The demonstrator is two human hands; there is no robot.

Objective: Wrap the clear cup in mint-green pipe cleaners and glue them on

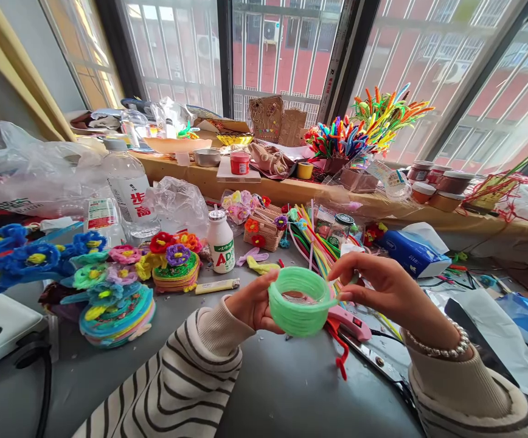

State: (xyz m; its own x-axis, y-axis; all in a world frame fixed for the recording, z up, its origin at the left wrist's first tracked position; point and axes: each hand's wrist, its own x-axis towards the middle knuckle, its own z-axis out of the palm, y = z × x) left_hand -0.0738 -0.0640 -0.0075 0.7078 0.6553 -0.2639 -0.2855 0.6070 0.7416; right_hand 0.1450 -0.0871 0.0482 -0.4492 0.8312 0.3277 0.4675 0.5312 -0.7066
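A light green round container (301, 322), its wall made of wound pipe cleaner, is held tilted above the table with its open top toward me. My left hand (259, 305) grips it from the left, fingers curled around the side. At the right rim, my right hand (378, 286) pinches the green pipe cleaner (332, 302) between thumb and fingers. Just behind and below that rim lie a pink glue gun (353, 322) and a red pipe cleaner (342, 359). Scissors (378, 360) rest under my right wrist.
Pipe-cleaner flower pots (117, 319) stand at the left, near a white AD bottle (221, 243) and a lighter (217, 286). Loose pipe cleaners (314, 243) lie behind my hands. A blue tissue pack (412, 250) sits at the right. Paint jars (446, 182) line the windowsill.
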